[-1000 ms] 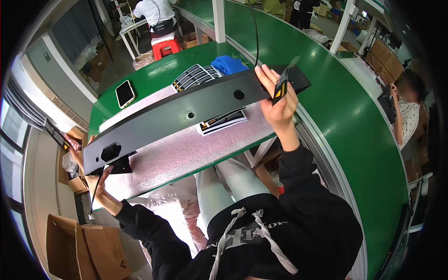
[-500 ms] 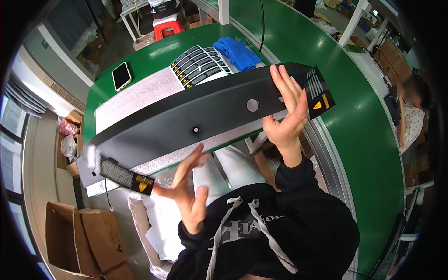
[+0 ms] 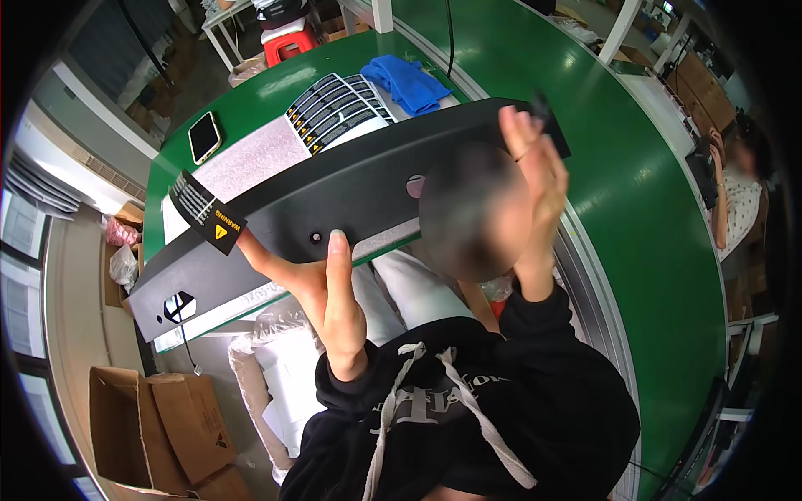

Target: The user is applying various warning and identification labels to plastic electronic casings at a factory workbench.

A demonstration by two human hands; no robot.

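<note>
Since the left hand (image 3: 322,301) moved the black label (image 3: 205,213) upward, the hexagonal hole (image 3: 179,307) shows uncovered in the dark panel (image 3: 363,188) over the green table (image 3: 259,90); the label sits at its index fingertip, thumb spread; the right hand (image 3: 541,192) lies straight-fingered at the panel's right end, grip too obscured to tell.

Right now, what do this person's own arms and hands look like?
Long black sleeves reach toward the wrists, part of a black hoodie with whitish drawstrings. The left hand and right hand are ungloved; blurring hides part of the right.
</note>
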